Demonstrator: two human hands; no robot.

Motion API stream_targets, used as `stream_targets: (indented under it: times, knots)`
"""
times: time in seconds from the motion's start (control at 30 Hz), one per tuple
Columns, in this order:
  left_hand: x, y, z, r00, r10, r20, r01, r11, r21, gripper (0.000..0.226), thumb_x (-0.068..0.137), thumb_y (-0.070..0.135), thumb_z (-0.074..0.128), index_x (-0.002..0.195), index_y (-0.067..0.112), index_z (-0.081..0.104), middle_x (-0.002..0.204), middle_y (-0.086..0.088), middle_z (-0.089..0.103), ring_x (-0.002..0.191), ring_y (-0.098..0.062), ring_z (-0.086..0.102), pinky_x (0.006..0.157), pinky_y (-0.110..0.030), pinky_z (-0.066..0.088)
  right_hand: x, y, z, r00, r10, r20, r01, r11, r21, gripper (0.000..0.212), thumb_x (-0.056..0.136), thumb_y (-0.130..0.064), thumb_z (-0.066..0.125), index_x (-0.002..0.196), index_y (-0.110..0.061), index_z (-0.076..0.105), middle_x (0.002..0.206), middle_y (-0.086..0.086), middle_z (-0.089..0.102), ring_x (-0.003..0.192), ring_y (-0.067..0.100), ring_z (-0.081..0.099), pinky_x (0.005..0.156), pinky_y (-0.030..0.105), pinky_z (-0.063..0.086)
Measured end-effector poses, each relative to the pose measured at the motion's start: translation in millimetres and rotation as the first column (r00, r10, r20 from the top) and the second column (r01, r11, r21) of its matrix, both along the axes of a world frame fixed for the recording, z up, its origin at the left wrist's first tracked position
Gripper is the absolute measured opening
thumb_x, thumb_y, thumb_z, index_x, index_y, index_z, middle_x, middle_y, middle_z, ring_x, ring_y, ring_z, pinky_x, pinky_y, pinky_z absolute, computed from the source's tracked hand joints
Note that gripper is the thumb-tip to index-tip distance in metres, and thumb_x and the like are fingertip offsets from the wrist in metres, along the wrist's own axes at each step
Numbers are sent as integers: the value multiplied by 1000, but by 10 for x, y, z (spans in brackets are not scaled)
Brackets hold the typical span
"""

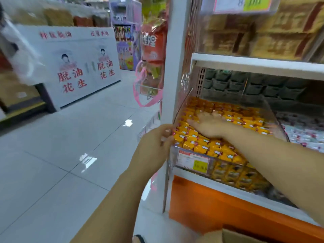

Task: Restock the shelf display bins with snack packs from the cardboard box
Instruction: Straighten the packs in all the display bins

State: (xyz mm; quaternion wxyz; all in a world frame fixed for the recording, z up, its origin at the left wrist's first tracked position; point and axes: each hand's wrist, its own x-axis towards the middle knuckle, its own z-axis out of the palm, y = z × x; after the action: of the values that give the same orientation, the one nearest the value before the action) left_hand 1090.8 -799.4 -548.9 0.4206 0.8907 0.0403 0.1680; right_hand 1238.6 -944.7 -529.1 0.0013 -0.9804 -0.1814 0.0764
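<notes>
A clear plastic display bin (191, 157) on the shelf is heaped with several yellow-orange snack packs (198, 142). My right hand (208, 124) lies flat on top of the packs, fingers spread, palm down. My left hand (154, 142) grips the bin's front left corner, fingers curled around its edge. A corner of the cardboard box (233, 236) shows at the bottom edge, its inside hidden.
A neighbouring bin (305, 135) of white-and-red packs sits to the right. Shelf board (254, 63) hangs above the bin, with dark packs behind. Orange base panel (219, 206) below. Hanging snack bags (152, 55) on the white post. Tiled aisle floor (70, 155) lies left.
</notes>
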Motion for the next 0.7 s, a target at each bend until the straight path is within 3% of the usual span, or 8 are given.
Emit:
stream_targets:
  times: [0.1,0.2,0.27,0.37,0.47,0.57,0.7]
  knots:
    - [30,3,-11,1000,8,-1,-8,1000,-26,24,95,23,58,116,34,57,85,24,56,75,9,60,70,-15,46,53,-73,119,997,65,30,-64,997,-40,71,93,-67,17,146,-23,34,154,4,31,139,30,30,113,46,24]
    - [53,-21,-24,999,38,13,-37,999,-38,17,93,22,59,104,35,56,83,21,58,79,-4,64,70,-25,48,353,-10,231,993,46,111,-59,992,115,65,94,-64,25,145,-26,34,148,8,40,131,29,42,106,42,32]
    - [71,-43,-29,998,62,24,-61,998,-27,16,93,23,59,96,38,53,84,18,58,78,-5,64,65,-24,45,516,72,163,997,48,57,-57,983,175,68,93,-63,30,149,-25,24,153,9,31,137,30,34,111,41,28]
    - [101,-58,-34,996,85,17,-85,996,-11,21,93,24,59,85,39,48,83,18,58,73,-3,62,58,-21,36,665,113,-10,1000,30,6,-31,992,122,78,88,-74,23,152,-31,16,160,3,11,146,29,10,118,46,10]
    - [117,-26,-15,998,65,-14,-65,998,9,22,93,24,58,83,38,44,83,18,57,73,-2,61,56,-19,35,584,75,-38,998,70,-1,-70,994,79,72,87,-74,19,149,-36,21,158,0,19,143,31,19,115,50,19]
    - [117,-21,24,999,25,-44,-25,1000,-4,19,94,24,58,87,36,45,86,17,57,76,-4,62,58,-17,36,435,-33,-18,996,88,-10,-88,996,30,65,94,-65,19,150,-33,19,159,-1,18,144,31,18,116,50,17]
    - [92,-12,31,999,5,-52,-7,999,-33,15,92,22,60,96,33,51,86,19,57,79,-7,64,62,-19,40,50,-39,127,983,185,18,-186,976,118,65,96,-61,19,152,-26,16,159,2,17,145,27,17,117,48,17]
